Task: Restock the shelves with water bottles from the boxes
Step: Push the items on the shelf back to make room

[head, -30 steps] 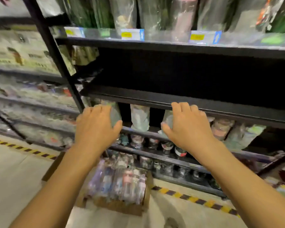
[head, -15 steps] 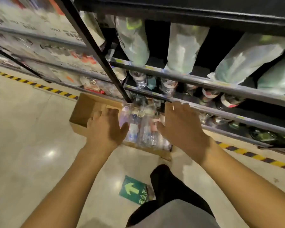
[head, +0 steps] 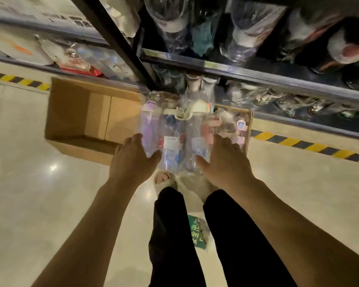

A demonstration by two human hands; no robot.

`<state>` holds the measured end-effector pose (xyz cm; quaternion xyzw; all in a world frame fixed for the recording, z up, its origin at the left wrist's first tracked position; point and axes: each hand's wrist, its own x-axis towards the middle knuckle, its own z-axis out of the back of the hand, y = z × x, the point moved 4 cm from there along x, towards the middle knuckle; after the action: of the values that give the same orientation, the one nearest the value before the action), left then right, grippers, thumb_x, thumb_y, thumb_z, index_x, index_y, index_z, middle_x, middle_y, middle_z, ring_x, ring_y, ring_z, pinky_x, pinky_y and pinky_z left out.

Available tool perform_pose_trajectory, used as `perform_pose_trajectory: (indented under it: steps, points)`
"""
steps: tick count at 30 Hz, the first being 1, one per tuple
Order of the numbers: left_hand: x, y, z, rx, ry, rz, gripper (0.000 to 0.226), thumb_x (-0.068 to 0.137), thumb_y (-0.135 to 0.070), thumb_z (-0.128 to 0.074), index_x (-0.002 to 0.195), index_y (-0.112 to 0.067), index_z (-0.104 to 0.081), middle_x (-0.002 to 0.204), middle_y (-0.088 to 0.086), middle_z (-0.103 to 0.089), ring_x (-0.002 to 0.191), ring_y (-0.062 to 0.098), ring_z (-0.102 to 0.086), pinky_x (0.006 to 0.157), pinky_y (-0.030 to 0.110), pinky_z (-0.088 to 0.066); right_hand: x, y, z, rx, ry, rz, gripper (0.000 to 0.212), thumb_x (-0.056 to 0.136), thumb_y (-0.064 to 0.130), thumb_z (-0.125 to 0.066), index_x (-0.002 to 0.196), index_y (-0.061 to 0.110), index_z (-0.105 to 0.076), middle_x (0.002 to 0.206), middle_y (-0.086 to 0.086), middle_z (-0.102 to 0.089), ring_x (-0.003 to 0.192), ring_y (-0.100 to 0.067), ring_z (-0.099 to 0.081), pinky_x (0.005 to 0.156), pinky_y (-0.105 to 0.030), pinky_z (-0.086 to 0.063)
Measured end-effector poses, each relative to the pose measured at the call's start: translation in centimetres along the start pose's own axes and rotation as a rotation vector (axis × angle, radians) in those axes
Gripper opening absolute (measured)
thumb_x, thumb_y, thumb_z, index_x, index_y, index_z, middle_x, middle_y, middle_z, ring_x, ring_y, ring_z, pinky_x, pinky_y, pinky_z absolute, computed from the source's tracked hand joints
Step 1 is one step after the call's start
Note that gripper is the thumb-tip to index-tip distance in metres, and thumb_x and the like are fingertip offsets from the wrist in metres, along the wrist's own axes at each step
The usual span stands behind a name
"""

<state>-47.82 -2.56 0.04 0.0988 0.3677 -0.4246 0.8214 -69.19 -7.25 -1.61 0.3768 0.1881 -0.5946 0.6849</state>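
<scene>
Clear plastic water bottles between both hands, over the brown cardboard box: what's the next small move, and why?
Probably lift the clear plastic water bottles up toward the black metal shelf: the left hand and right hand grip them from both sides, over the brown cardboard box.

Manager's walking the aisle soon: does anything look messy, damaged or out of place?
Nothing spilled or broken. The water bottles between the left hand and right hand look intact. Only oddity: what seems a crumpled scrap of clear wrap on the green floor sticker by the legs.
</scene>
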Motion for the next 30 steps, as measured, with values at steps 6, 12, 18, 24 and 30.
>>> perform_pose_trajectory:
  steps: [6, 12, 18, 24, 30]
  points:
    - [11.5, 5.4, -5.7, -0.244, 0.059, 0.061, 0.104, 0.078, -0.072, -0.073, 0.154, -0.018, -0.025, 0.149, 0.01, -0.043, 0.135, 0.038, -0.047, 0.107, 0.061, -0.047, 10.0, 0.3, -8.1, 0.314, -0.019, -0.227, 0.107, 0.091, 0.076, -0.048, 0.162, 0.01, -0.002, 0.164, -0.019, -0.021, 0.148, -0.044, -0.028, 0.115, -0.056, -0.034]
    - [17.3, 7.6, -9.1, -0.449, 0.107, 0.017, 0.097, 0.066, -0.069, -0.078, 0.142, -0.018, -0.046, 0.129, 0.007, -0.06, 0.111, 0.033, -0.067, 0.083, 0.052, -0.062, 13.7, 0.2, -12.3, 0.533, -0.18, -0.363, 0.112, 0.083, 0.067, -0.07, 0.159, 0.018, -0.004, 0.157, -0.01, -0.02, 0.146, -0.041, -0.024, 0.111, -0.054, -0.037]
    - [17.9, 8.4, -9.8, -0.545, 0.077, -0.04, 0.096, 0.062, -0.068, -0.082, 0.137, -0.017, -0.052, 0.125, 0.007, -0.064, 0.108, 0.031, -0.069, 0.084, 0.052, -0.062, 14.6, -0.8, -13.2, 0.684, -0.273, -0.411, 0.115, 0.068, 0.062, -0.087, 0.154, 0.019, -0.025, 0.149, -0.005, -0.04, 0.14, -0.031, -0.04, 0.115, -0.05, -0.04]
    - [17.7, 8.8, -9.5, -0.606, 0.052, -0.036, 0.075, 0.075, -0.051, -0.087, 0.134, -0.018, -0.054, 0.122, 0.005, -0.066, 0.105, 0.025, -0.07, 0.081, 0.048, -0.064, 14.5, -1.7, -12.3, 0.811, -0.244, -0.389, 0.104, 0.063, 0.056, -0.092, 0.144, 0.02, -0.039, 0.121, 0.006, -0.05, 0.109, -0.016, -0.052, 0.076, -0.016, -0.044]
    - [15.6, 8.3, -7.2, -0.744, 0.046, -0.019, 0.081, 0.068, -0.049, -0.086, 0.136, -0.02, -0.052, 0.117, -0.002, -0.068, 0.104, 0.019, -0.07, 0.085, 0.042, -0.063, 12.8, -2.2, -10.6, 0.862, -0.235, -0.373, 0.082, 0.068, 0.047, -0.089, 0.132, 0.023, -0.043, 0.107, 0.009, -0.058, 0.086, -0.005, -0.059, 0.043, -0.006, -0.043]
